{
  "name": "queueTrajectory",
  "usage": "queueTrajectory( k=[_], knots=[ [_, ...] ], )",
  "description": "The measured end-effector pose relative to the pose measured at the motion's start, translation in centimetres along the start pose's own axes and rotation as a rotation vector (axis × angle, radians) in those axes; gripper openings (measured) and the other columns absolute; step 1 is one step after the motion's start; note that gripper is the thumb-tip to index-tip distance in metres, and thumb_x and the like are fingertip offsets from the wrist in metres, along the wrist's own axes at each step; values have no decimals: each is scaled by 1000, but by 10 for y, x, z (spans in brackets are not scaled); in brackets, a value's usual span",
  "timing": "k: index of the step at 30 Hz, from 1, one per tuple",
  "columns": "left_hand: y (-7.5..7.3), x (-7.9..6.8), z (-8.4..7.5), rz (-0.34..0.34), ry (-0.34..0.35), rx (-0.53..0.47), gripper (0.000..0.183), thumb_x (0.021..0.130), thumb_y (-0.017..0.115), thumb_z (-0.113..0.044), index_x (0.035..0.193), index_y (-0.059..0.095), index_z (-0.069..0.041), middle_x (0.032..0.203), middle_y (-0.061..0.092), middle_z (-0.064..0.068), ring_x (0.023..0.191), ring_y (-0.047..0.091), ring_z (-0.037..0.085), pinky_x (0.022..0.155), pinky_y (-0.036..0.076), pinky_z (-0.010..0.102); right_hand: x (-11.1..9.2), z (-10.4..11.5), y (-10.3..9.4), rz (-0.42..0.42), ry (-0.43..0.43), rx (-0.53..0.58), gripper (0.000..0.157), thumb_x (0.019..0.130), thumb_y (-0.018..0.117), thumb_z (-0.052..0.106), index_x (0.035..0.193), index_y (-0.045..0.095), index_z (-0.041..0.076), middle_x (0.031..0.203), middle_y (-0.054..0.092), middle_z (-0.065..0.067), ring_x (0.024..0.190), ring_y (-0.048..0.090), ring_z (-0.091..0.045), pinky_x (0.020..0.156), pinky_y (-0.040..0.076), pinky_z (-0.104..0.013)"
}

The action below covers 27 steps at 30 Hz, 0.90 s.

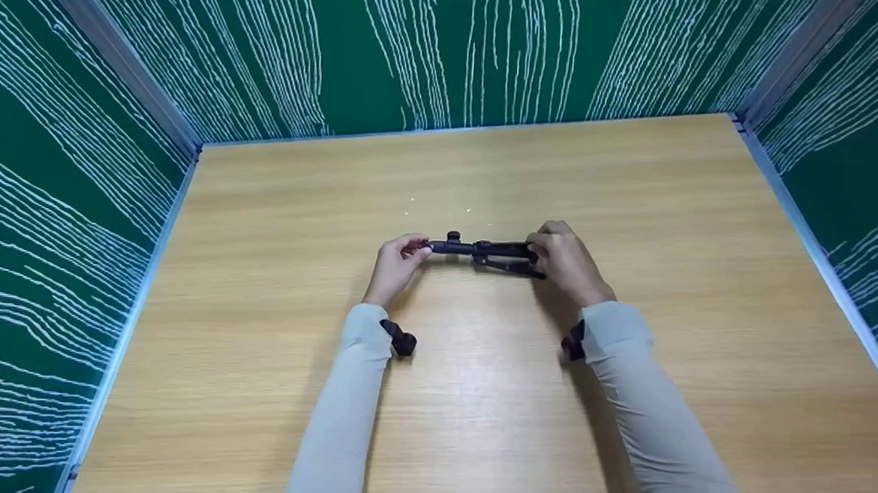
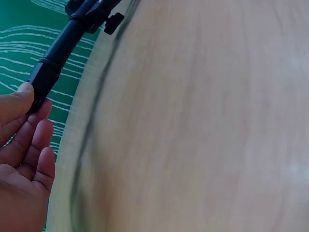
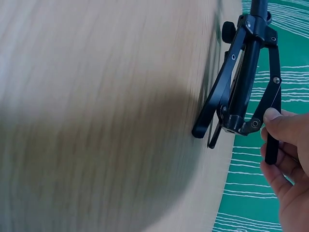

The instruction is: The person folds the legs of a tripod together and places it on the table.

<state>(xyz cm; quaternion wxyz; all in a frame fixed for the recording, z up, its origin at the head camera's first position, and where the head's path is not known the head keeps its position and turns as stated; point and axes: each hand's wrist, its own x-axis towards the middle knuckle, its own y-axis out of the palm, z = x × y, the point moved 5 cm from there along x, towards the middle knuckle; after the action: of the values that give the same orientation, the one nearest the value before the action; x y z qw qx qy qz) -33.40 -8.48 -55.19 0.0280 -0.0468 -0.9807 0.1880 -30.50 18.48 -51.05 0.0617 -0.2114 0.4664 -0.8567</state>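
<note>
A small black tripod [image 1: 463,248] lies sideways between my two hands, close over the wooden table. My left hand [image 1: 395,268] pinches its top end between thumb and fingers; in the left wrist view the tripod's column [image 2: 58,48] slants up and away from the thumb. At the other end my right hand [image 1: 567,262] holds one of the legs. The right wrist view shows thumb and fingers around that leg [image 3: 273,140], with another leg [image 3: 212,104] spread a little from the centre tube [image 3: 243,82]. A dark knob [image 3: 228,32] sticks out near the leg hinges.
The wooden table [image 1: 460,413] spreads beneath both forearms. Green panels with white wavy lines [image 1: 449,52] stand at the back and both sides. A few tiny white specks [image 1: 468,210] lie just beyond the tripod. Each wrist carries a small black camera [image 1: 402,340].
</note>
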Motion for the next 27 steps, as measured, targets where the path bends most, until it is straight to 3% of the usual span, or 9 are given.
queueTrajectory(
  k=[9, 17, 27],
  knots=[
    [0, 0, 1, 6, -17, 39, 28, 88, 67, -7, 115, 66, 3, 107, 67, 18, 91, 59, 20, 84, 51, 26, 7, 0, 0, -6, 15, 3, 17, 87, 60, -10, 99, 72, -5, 92, 63, -17, 90, 59, -30, 78, 57, -35],
    [-1, -3, 2, 18, -8, 10, 27, 86, 70, -7, 111, 69, 3, 102, 69, 17, 84, 58, 12, 76, 49, 18, 6, -2, 3, 3, 41, 19, 20, 86, 62, -10, 103, 71, -4, 95, 64, -18, 92, 59, -31, 82, 56, -36],
    [-1, -6, 6, -17, -45, -19, 30, 85, 72, -10, 113, 69, 2, 110, 70, 18, 90, 63, 18, 82, 53, 23, 4, -1, 8, -72, 9, -20, 15, 88, 61, -8, 97, 72, -5, 92, 66, -18, 90, 61, -33, 80, 56, -37]
  ],
)
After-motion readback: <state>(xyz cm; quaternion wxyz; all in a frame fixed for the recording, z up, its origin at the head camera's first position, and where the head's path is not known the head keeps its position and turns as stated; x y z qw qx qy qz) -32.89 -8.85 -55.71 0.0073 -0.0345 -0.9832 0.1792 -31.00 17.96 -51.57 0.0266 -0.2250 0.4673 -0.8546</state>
